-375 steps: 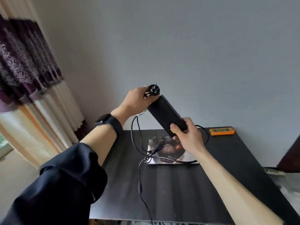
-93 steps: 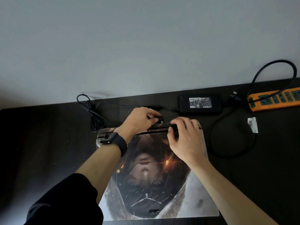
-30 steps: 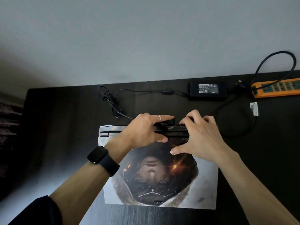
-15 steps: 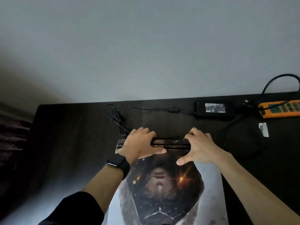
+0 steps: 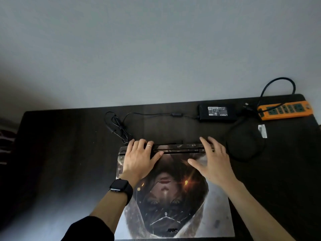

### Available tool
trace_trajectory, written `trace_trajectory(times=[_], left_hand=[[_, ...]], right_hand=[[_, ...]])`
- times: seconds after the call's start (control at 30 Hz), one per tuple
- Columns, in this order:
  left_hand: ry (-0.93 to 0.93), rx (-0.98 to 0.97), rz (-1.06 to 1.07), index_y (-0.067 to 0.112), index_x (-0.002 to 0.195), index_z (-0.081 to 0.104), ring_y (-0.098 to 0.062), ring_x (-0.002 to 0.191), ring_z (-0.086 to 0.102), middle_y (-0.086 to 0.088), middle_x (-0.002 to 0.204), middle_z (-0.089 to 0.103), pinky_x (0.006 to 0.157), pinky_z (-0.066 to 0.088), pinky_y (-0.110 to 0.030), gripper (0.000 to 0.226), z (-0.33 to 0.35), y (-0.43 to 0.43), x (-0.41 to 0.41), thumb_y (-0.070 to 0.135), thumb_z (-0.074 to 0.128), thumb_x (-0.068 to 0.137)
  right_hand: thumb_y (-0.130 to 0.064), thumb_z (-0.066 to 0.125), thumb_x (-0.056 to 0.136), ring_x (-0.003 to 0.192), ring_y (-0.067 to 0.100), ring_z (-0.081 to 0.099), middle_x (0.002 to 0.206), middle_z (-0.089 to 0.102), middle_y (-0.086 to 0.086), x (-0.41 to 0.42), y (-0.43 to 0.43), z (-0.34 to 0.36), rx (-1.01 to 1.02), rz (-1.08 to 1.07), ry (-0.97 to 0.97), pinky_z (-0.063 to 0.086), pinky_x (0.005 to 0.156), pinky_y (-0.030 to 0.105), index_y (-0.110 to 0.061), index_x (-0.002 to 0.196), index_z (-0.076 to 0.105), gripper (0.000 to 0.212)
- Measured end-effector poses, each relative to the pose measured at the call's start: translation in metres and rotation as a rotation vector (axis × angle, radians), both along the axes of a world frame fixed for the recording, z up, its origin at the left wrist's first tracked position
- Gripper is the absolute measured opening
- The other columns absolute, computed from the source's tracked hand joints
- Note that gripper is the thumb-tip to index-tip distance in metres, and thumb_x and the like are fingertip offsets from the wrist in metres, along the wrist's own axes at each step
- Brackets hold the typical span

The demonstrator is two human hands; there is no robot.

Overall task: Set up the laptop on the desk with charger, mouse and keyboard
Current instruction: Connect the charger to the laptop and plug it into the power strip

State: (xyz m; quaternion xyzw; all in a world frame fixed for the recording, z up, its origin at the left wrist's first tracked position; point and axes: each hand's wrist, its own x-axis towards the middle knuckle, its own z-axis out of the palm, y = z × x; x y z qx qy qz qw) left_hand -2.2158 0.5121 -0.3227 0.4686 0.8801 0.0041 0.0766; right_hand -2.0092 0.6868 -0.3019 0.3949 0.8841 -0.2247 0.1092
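A closed laptop (image 5: 173, 202) with a printed picture on its lid lies on the dark desk (image 5: 60, 153). My left hand (image 5: 139, 158) rests flat on the lid's far left part, fingers reaching over the back edge. My right hand (image 5: 212, 161) lies spread on the far right part of the lid, fingers at the back edge. The black charger brick (image 5: 218, 113) sits behind the laptop by the wall. Its thin cable (image 5: 119, 126) runs left, loops in a bundle and reaches the laptop's back edge. No mouse or keyboard is in view.
An orange power strip (image 5: 285, 110) lies at the desk's far right corner, with the charger's thick black cord (image 5: 246, 150) looping beside the laptop and plugged into it. A small white tag (image 5: 262, 130) lies near the strip. A grey wall stands right behind the desk.
Both hands have spread apart along the laptop's back edge and flattened on the lid. The laptop has slid toward me, away from the wall. The charger brick has not moved.
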Motion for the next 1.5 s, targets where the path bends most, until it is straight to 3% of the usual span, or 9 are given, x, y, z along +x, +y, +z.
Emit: trace_trajectory(times=[0.13,0.33,0.47,0.67,0.8,1.0,1.1,1.23,1.5], left_hand=[[-0.036,0.095,0.08,0.016,0.132,0.058,-0.026,0.121,0.052,-0.007,0.124,0.058,0.117,0.025,-0.053,0.056,-0.009,0.007,0.023,0.05,0.031,0.097],[-0.13,0.096,-0.002,0.025,0.151,0.034,-0.023,0.143,0.032,-0.004,0.151,0.042,0.12,0.017,-0.053,0.056,-0.008,0.043,0.069,0.048,0.024,0.1],[-0.17,0.036,0.082,0.033,0.153,0.025,-0.023,0.15,0.015,-0.005,0.16,0.027,0.12,0.004,-0.052,0.056,-0.01,0.07,0.093,0.048,0.014,0.1],[-0.217,0.083,0.142,0.028,0.148,0.04,-0.019,0.149,0.019,0.001,0.156,0.036,0.121,0.012,-0.049,0.06,-0.005,0.106,0.117,0.042,0.015,0.095],[-0.284,0.241,0.183,0.016,0.142,0.046,-0.024,0.141,0.033,-0.007,0.149,0.043,0.118,0.026,-0.046,0.048,0.001,0.153,0.13,0.024,0.051,0.095],[-0.303,0.327,0.146,0.021,0.135,0.051,-0.017,0.127,0.044,0.003,0.134,0.051,0.098,0.044,-0.036,0.041,0.033,0.269,0.16,0.029,0.054,0.094],[-0.297,0.227,0.188,0.024,0.129,0.05,-0.02,0.115,0.054,0.005,0.119,0.059,0.087,0.051,-0.04,0.045,0.044,0.33,0.174,0.049,0.05,0.093],[-0.28,0.035,0.285,0.02,0.134,0.042,-0.03,0.116,0.057,-0.004,0.127,0.059,0.084,0.047,-0.043,0.064,0.04,0.384,0.183,0.065,0.048,0.088],[-0.395,0.029,0.319,0.025,0.129,0.057,-0.029,0.11,0.061,-0.004,0.114,0.07,0.087,0.048,-0.036,0.047,0.036,0.38,0.15,0.032,0.06,0.083]], right_hand=[[-0.068,0.035,0.094,0.151,0.03,0.018,0.166,0.011,0.009,0.028,-0.049,-0.021,0.14,-0.158,0.163,0.032,0.117,0.048,-0.026,0.156,0.028,0.075],[-0.043,0.033,0.105,0.151,0.025,0.025,0.159,0.035,0.01,0.021,-0.024,-0.039,0.227,-0.072,0.263,0.037,0.116,0.042,-0.017,0.146,0.05,0.051],[-0.034,0.031,0.107,0.152,0.019,0.024,0.156,0.042,0.006,0.017,-0.014,-0.043,0.192,-0.052,0.333,0.031,0.12,0.035,-0.016,0.144,0.053,0.047],[-0.026,0.036,0.106,0.148,0.015,0.032,0.153,0.047,0.004,0.029,0.008,-0.049,0.072,0.008,0.503,0.037,0.117,0.031,-0.013,0.14,0.057,0.042],[-0.024,0.041,0.104,0.144,0.008,0.036,0.156,0.042,-0.002,0.065,0.034,-0.039,0.008,0.006,0.577,0.038,0.112,0.02,-0.018,0.144,0.051,0.042],[-0.023,0.052,0.101,0.114,0.004,0.056,0.128,0.058,-0.004,0.135,0.108,-0.026,0.037,-0.202,0.768,0.051,0.094,0.021,-0.015,0.127,0.063,0.03],[-0.025,0.056,0.098,0.111,0.012,0.056,0.124,0.06,-0.001,0.169,0.16,-0.036,0.21,-0.276,0.685,0.051,0.091,0.028,-0.014,0.122,0.066,0.028],[-0.036,0.05,0.097,0.129,0.024,0.049,0.138,0.056,0.004,0.201,0.214,-0.059,0.364,-0.313,0.353,0.046,0.1,0.042,-0.018,0.129,0.062,0.038],[-0.04,0.046,0.098,0.138,0.025,0.045,0.146,0.053,0.005,0.203,0.223,-0.068,0.37,-0.3,0.293,0.035,0.111,0.045,-0.019,0.135,0.059,0.044]])
